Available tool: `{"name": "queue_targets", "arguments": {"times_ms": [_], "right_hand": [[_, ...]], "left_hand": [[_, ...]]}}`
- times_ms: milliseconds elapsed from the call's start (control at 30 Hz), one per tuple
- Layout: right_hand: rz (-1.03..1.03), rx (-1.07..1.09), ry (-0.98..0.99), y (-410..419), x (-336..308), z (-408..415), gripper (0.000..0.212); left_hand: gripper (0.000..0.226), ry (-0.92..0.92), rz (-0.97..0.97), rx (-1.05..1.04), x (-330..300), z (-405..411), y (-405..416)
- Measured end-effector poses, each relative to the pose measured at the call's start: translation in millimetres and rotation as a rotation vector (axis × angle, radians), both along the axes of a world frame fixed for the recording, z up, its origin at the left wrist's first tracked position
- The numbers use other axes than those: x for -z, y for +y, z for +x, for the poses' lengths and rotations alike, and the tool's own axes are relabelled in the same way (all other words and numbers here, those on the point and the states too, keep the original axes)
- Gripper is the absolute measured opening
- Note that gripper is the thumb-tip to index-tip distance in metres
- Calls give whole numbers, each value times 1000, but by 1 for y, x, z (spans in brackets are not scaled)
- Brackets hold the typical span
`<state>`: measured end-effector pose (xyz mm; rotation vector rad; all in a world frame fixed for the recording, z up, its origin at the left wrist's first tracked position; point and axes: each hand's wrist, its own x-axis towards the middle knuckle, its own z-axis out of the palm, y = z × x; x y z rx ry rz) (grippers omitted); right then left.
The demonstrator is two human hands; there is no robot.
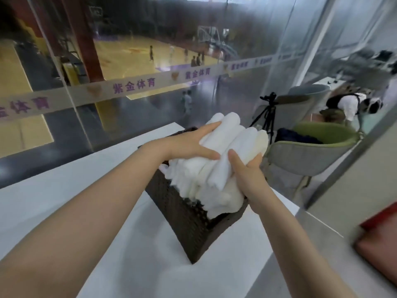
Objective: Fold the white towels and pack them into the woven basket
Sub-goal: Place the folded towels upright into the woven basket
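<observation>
A dark brown woven basket stands on a white table, heaped with several folded white towels. The topmost towels rise above the basket rim. My left hand lies on top of the pile, fingers stretched along the towels and thumb pressed against them. My right hand grips the right side of the pile, thumb on top and fingers curled round underneath. The basket's far rim is mostly hidden by my hands and the towels.
A glass wall with a banner strip runs behind the table. To the right stand a green-grey armchair and a camera tripod. A red object sits at the right edge.
</observation>
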<state>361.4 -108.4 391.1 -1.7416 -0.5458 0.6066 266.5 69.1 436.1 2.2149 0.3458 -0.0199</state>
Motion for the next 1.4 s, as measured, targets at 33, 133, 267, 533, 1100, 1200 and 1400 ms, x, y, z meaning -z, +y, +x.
{"name": "queue_targets", "arguments": {"times_ms": [33,133,267,533,1100,1200,1400], "right_hand": [[-46,8,25,0,3,10,107],[-147,12,78,1,12,31,119],[-277,-9,87,9,26,45,115],[-403,-23,121,50,62,43,117],[-870,-114,-69,29,105,56,102],[-963,-190,-2,32,120,53,99],[-968,-175,-17,35,132,45,92]], "left_hand": [[87,21,-48,18,6,13,3],[86,88,-141,15,37,42,14],[82,169,-297,-54,71,60,21],[83,244,-343,-84,99,60,54],[79,386,-522,-148,189,89,13],[112,529,-381,-96,197,88,10],[107,562,-265,-80,203,91,12]]}}
